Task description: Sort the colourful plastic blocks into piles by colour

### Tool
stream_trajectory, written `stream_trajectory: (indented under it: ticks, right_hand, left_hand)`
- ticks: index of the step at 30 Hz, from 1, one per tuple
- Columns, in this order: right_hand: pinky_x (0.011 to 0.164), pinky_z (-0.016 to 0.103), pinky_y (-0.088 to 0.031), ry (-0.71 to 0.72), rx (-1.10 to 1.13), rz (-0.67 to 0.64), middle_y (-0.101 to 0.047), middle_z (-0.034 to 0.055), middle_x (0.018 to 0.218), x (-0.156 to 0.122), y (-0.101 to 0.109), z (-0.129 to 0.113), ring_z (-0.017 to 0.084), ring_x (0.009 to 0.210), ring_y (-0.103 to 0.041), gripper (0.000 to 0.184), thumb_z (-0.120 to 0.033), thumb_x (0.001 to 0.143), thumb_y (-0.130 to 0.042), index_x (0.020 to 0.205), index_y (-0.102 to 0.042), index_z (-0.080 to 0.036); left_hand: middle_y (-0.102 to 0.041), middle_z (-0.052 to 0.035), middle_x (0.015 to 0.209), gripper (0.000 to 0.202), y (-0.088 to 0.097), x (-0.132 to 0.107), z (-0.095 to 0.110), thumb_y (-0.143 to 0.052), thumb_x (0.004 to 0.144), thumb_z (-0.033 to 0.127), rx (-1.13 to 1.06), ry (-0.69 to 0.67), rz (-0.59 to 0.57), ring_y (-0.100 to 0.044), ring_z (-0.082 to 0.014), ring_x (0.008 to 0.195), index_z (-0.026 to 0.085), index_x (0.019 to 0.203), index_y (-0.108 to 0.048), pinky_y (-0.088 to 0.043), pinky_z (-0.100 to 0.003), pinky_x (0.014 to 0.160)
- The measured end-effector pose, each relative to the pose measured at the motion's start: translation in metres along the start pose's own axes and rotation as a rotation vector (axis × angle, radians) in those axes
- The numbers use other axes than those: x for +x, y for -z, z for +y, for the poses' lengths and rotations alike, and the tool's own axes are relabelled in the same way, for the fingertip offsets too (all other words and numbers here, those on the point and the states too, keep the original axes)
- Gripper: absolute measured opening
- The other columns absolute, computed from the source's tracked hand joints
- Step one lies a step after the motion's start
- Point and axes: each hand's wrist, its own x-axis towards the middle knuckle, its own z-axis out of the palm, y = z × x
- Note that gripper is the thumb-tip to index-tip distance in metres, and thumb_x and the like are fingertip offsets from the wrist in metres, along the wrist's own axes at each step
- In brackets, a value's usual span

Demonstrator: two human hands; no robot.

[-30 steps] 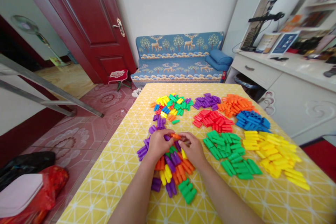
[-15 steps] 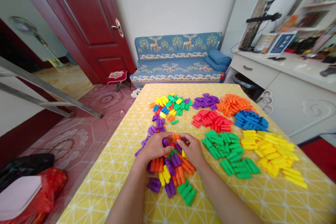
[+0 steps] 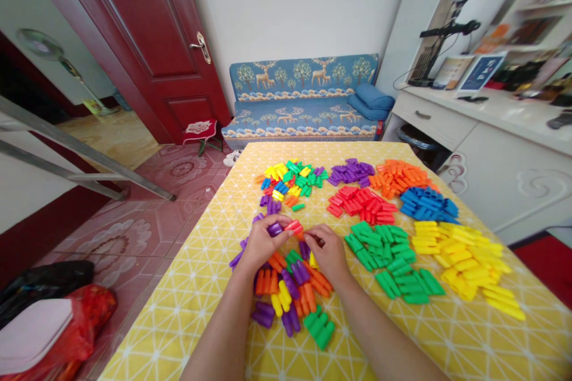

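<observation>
My left hand (image 3: 259, 245) is closed on a purple block (image 3: 274, 228) and a red block (image 3: 294, 226), lifted just above a mixed heap of small plastic blocks (image 3: 295, 289) on the yellow tablecloth (image 3: 187, 297). My right hand (image 3: 328, 250) rests on the same heap beside it, fingers curled in a pinch at the heap's top; what they hold is hidden. Sorted piles lie to the right: green (image 3: 388, 259), yellow (image 3: 460, 262), red (image 3: 361, 203), blue (image 3: 426, 203), orange (image 3: 395, 175), purple (image 3: 351, 172).
A second mixed pile (image 3: 290, 181) lies farther back on the table. Beyond the table stand a blue patterned sofa (image 3: 304, 101) and a red door (image 3: 147, 41). A white cabinet (image 3: 491, 149) runs along the right. Bags (image 3: 49, 315) lie on the floor at left.
My left hand has lifted from the heap with a purple and a red block pinched in its fingers. The right hand stays on the heap, shifted slightly.
</observation>
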Motion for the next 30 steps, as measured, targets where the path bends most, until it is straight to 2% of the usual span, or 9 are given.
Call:
stream_trajectory:
  ticks: [2,5,8,10,12,17,23,26,30]
  right_hand:
    - [0.076,0.030,-0.048,0.037,0.011,-0.035,-0.064,0.0062,0.089,-0.001,0.002,-0.003,0.019,0.085,-0.061,0.025,-0.035,0.087,-0.053,0.076,-0.070,-0.021]
    - [0.078,0.029,-0.048,0.043,0.062,-0.047,-0.063,0.0068,0.095,-0.002,0.005,-0.007,0.019,0.091,-0.060,0.030,-0.039,0.089,-0.050,0.076,-0.069,-0.021]
    - [0.069,0.028,-0.048,-0.009,0.105,-0.023,-0.065,0.0054,0.094,-0.003,0.004,-0.006,0.017,0.080,-0.060,0.021,-0.038,0.085,-0.057,0.090,-0.067,-0.020]
    - [0.062,0.027,-0.048,-0.069,0.142,0.004,-0.066,0.0037,0.091,-0.003,0.001,-0.004,0.015,0.069,-0.058,0.028,-0.036,0.080,-0.062,0.103,-0.063,-0.020]
    - [0.060,0.026,-0.047,-0.087,0.164,0.001,-0.066,0.0027,0.088,-0.004,0.000,-0.003,0.014,0.066,-0.057,0.033,-0.033,0.077,-0.064,0.108,-0.061,-0.020]
    - [0.063,0.027,-0.048,-0.041,0.131,-0.012,-0.067,0.0020,0.081,-0.004,0.001,-0.004,0.015,0.069,-0.059,0.017,-0.027,0.079,-0.060,0.094,-0.066,-0.020]
    - [0.066,0.028,-0.050,-0.044,0.110,0.121,-0.068,0.0043,0.084,-0.009,0.002,-0.007,0.017,0.073,-0.062,0.020,-0.030,0.082,-0.057,0.097,-0.064,-0.018]
    - [0.069,0.029,-0.049,0.004,0.012,0.186,-0.069,0.0046,0.085,-0.001,0.016,-0.010,0.017,0.076,-0.063,0.021,-0.032,0.081,-0.058,0.096,-0.065,-0.019]
    - [0.067,0.028,-0.049,-0.047,-0.187,0.295,-0.070,0.0044,0.083,0.035,0.061,-0.006,0.018,0.075,-0.064,0.026,-0.036,0.078,-0.060,0.095,-0.068,-0.019]
  left_hand:
    - [-0.073,-0.0063,0.090,0.022,-0.003,0.000,0.002,-0.068,0.075,0.028,-0.013,-0.003,-0.018,-0.068,-0.0185,0.084,0.013,0.092,-0.069,-0.054,-0.028,0.079]
    - [-0.074,-0.0067,0.091,0.021,-0.007,-0.001,0.003,-0.067,0.077,0.027,0.044,-0.040,-0.056,-0.068,-0.0189,0.085,0.014,0.094,-0.071,-0.054,-0.028,0.080]
    - [-0.074,-0.0064,0.094,0.020,-0.008,-0.001,0.001,-0.066,0.078,0.024,0.120,-0.078,-0.101,-0.068,-0.0201,0.087,0.017,0.096,-0.073,-0.053,-0.029,0.082]
    - [-0.074,-0.0058,0.096,0.021,-0.008,-0.001,-0.001,-0.066,0.078,0.023,0.163,-0.105,-0.140,-0.068,-0.0210,0.089,0.019,0.097,-0.074,-0.053,-0.030,0.082]
    - [-0.075,-0.0053,0.097,0.021,-0.008,-0.001,-0.002,-0.066,0.078,0.023,0.191,-0.115,-0.157,-0.068,-0.0216,0.090,0.020,0.097,-0.074,-0.053,-0.030,0.082]
    - [-0.075,-0.0050,0.090,0.019,-0.008,0.000,-0.003,-0.066,0.079,0.025,0.229,-0.082,-0.142,-0.069,-0.0206,0.084,0.019,0.094,-0.074,-0.053,-0.029,0.077]
    - [-0.074,-0.0048,0.084,0.014,-0.008,0.001,-0.005,-0.064,0.079,0.021,0.285,-0.060,-0.082,-0.068,-0.0194,0.080,0.018,0.088,-0.074,-0.052,-0.029,0.076]
    - [-0.074,-0.0045,0.086,0.012,-0.009,0.002,-0.007,-0.064,0.078,0.020,0.298,-0.069,-0.080,-0.068,-0.0188,0.082,0.017,0.086,-0.073,-0.051,-0.029,0.077]
    - [-0.074,-0.0041,0.087,0.010,-0.010,0.002,-0.008,-0.065,0.078,0.020,0.316,-0.066,-0.067,-0.068,-0.0182,0.082,0.017,0.084,-0.072,-0.051,-0.028,0.079]
